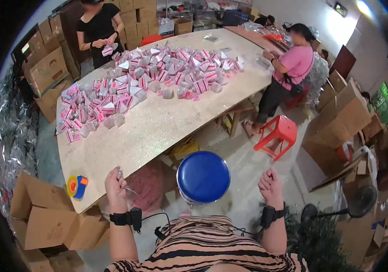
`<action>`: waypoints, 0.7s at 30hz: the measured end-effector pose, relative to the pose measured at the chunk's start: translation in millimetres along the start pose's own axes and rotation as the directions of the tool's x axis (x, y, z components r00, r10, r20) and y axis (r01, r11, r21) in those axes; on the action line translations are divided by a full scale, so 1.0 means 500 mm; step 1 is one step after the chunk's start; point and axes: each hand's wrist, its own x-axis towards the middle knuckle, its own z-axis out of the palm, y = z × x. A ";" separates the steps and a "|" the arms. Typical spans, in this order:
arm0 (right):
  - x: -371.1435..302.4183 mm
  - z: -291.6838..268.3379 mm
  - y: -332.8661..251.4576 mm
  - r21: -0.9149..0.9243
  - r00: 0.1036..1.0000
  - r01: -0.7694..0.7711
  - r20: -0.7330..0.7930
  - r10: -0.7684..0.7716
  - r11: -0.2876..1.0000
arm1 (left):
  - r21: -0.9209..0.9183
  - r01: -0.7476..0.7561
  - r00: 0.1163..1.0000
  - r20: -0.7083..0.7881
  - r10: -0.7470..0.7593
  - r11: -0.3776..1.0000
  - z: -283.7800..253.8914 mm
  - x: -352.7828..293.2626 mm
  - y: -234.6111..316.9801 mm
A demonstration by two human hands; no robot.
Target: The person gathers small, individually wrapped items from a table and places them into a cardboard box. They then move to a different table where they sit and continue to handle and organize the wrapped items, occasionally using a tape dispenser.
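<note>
My left hand [116, 185] is closed near the table's front edge. A thin, shiny grey thing [132, 191] pokes out from its fingers, too small to name. My right hand [270, 185] is raised over the floor with its fingers curled closed; whatever lies inside them, if anything, is hidden. Between the two hands, lower down, stands a round stool or bucket with a blue top [203, 177]. Left of my left hand, a roll of orange tape with a blue and yellow holder [77, 187] lies on the pale table [157, 136].
Small pink-and-white packets in clear wrap [148, 77] are heaped across the table. A person in black [98, 27] handles one at the far left; a person in pink [294, 65] stands right. A red stool [276, 136] and open cardboard boxes [51, 222] stand about.
</note>
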 end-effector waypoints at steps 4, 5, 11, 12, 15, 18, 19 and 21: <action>0.073 -0.049 -0.115 -0.012 0.999 0.009 -0.040 -0.009 1.000 | 0.056 -0.073 0.997 0.039 0.071 0.996 0.138 0.003 -0.039; 0.089 -0.071 -0.142 -0.011 0.999 -0.004 -0.048 0.004 1.000 | 0.055 -0.086 0.995 0.055 0.083 0.995 0.178 0.004 -0.050; 0.178 -0.229 -0.354 -0.030 0.992 -0.056 -0.113 0.052 0.998 | 0.068 -0.175 0.981 0.102 0.168 0.982 0.440 0.032 -0.110; 0.184 -0.235 -0.387 -0.016 0.991 -0.067 -0.115 0.065 0.998 | 0.066 -0.185 0.980 0.088 0.179 0.981 0.464 0.035 -0.107; 0.191 -0.269 -0.508 -0.063 0.987 -0.033 -0.159 0.023 0.997 | 0.072 -0.202 0.976 0.104 0.194 0.977 0.566 0.055 -0.133; 0.196 -0.330 -0.602 -0.090 0.982 0.000 -0.190 -0.017 0.996 | 0.111 -0.189 0.981 0.075 0.182 0.976 0.658 0.074 -0.167; 0.203 -0.353 -0.617 -0.081 0.980 0.011 -0.199 -0.027 0.997 | 0.140 -0.186 0.982 0.060 0.179 0.973 0.682 0.080 -0.170; 0.219 -0.390 -0.639 -0.066 0.990 -0.007 -0.143 -0.003 0.998 | 0.180 -0.186 0.982 0.050 0.180 0.966 0.719 0.089 -0.174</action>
